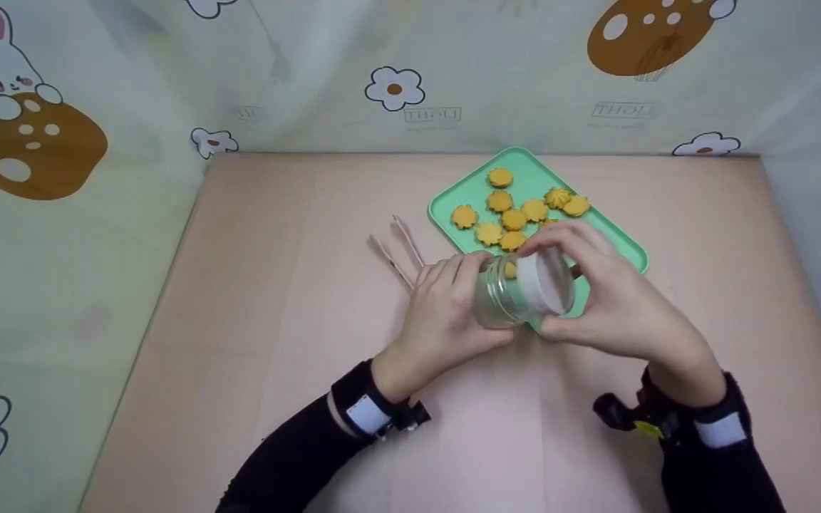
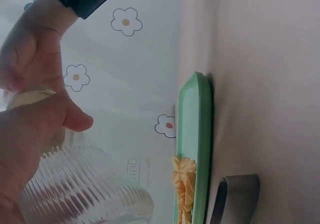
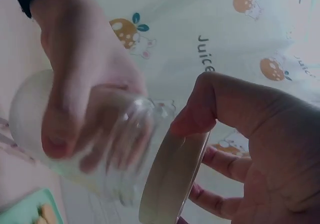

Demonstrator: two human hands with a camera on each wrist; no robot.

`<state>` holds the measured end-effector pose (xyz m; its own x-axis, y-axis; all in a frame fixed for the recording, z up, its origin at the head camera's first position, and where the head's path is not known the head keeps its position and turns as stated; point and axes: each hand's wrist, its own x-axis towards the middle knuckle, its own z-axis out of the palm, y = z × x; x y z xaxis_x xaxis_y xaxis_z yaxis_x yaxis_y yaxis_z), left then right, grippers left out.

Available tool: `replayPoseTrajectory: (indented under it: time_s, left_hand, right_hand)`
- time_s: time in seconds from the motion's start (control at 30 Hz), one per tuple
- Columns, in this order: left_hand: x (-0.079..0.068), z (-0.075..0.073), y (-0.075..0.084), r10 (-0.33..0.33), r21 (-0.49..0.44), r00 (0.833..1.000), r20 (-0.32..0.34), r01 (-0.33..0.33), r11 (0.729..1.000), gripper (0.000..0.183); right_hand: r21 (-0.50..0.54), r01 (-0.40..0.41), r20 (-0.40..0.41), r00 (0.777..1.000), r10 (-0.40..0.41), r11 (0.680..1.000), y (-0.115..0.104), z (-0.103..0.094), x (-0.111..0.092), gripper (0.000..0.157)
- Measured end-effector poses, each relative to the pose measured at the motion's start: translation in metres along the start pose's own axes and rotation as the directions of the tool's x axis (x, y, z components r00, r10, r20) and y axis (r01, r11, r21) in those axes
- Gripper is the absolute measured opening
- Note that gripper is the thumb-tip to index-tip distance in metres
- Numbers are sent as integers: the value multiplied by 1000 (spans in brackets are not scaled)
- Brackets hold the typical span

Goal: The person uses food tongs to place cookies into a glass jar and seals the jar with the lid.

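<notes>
tray: mint green;
cookies: kinda mustardy;
lid: whitish;
counter: pale pink;
backdrop: white flowers, brown spotty fruit

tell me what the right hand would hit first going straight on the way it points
Likely the jar, held in the left hand. The right hand holds the lid at or just off it; depth leaves contact unclear.

Soft, diffuse light fills the head view, paling the surface toward six o'clock, with a blurry shadow between four and five. Both wrist views look dimmer, hazy; the right's brightens at two o'clock, glints catching the glass jar.
</notes>
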<state>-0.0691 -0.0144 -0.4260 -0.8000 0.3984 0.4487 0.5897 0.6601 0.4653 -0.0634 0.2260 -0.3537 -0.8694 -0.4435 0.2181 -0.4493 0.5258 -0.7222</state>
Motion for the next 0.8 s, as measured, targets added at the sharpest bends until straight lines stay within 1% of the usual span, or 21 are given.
replayPoseTrajectory:
  time_s: [0.03, 0.07, 0.1, 0.13, 0.17, 0.2, 0.23, 0.3, 0.37, 0.4, 0.43, 0.47, 0.53, 0.6, 0.73, 0.77, 0.8]
  left_hand:
    - [1, -1, 0, -15, -6, 1000, 2, 15, 1000, 91]
    - [1, -3, 0, -29, -10, 1000, 0, 29, 1000, 91]
    - [2, -4, 0, -40, -12, 999, -3, 40, 999, 90]
    - [2, -5, -1, -48, -11, 999, -8, 48, 999, 89]
    - [3, -6, -1, -54, -12, 998, -13, 54, 998, 88]
    - [3, -7, -1, -58, -14, 998, -19, 58, 998, 87]
    - [3, -7, -1, -60, -16, 998, -22, 60, 998, 86]
    - [2, -6, 0, -61, -21, 998, -20, 61, 998, 84]
    - [2, -6, 1, -58, -24, 998, -10, 58, 998, 84]
    - [2, -6, 1, -55, -24, 998, -5, 55, 998, 83]
    - [2, -5, 2, -52, -25, 999, -2, 52, 998, 83]
    - [2, -5, 2, -48, -25, 999, 0, 48, 999, 83]
    - [2, -5, 3, -43, -27, 999, 1, 43, 999, 83]
    - [2, -5, 3, -38, -31, 999, 0, 38, 999, 83]
    - [2, -4, 2, -30, -52, 1000, 9, 30, 998, 84]
    - [1, -4, 2, -27, -54, 1000, 11, 28, 998, 84]
    - [1, -3, 2, -25, -57, 1000, 14, 25, 998, 84]
  right_hand:
    - [-20, -17, -25, 1000, 17, 1000, 5, -5, 0, 78]
    - [-37, -52, -58, 997, 50, 998, 12, -10, 1, 78]
    - [-61, -107, -93, 990, 101, 992, 20, -16, 3, 78]
    - [-79, -169, -132, 979, 158, 982, 30, -21, 4, 78]
    - [-93, -239, -170, 960, 222, 966, 42, -26, 6, 78]
    - [-103, -313, -209, 935, 288, 944, 55, -31, 8, 78]
    - [-108, -392, -248, 901, 357, 914, 69, -35, 9, 78]
    - [-112, -532, -308, 822, 479, 840, 96, -42, 10, 80]
    - [-110, -623, -351, 753, 556, 774, 121, -47, 9, 81]
    - [-106, -655, -366, 726, 583, 748, 131, -49, 7, 82]
    - [-104, -678, -376, 705, 602, 728, 141, -52, 5, 83]
    - [-100, -695, -379, 688, 619, 712, 149, -54, 3, 84]
    - [-98, -718, -379, 667, 641, 689, 163, -58, -3, 85]
    - [-102, -734, -373, 654, 658, 671, 173, -61, -8, 86]
    - [-114, -759, -355, 634, 687, 641, 186, -64, -15, 84]
    - [-118, -761, -351, 633, 691, 637, 188, -63, -16, 84]
    - [-124, -758, -347, 637, 688, 640, 190, -63, -17, 83]
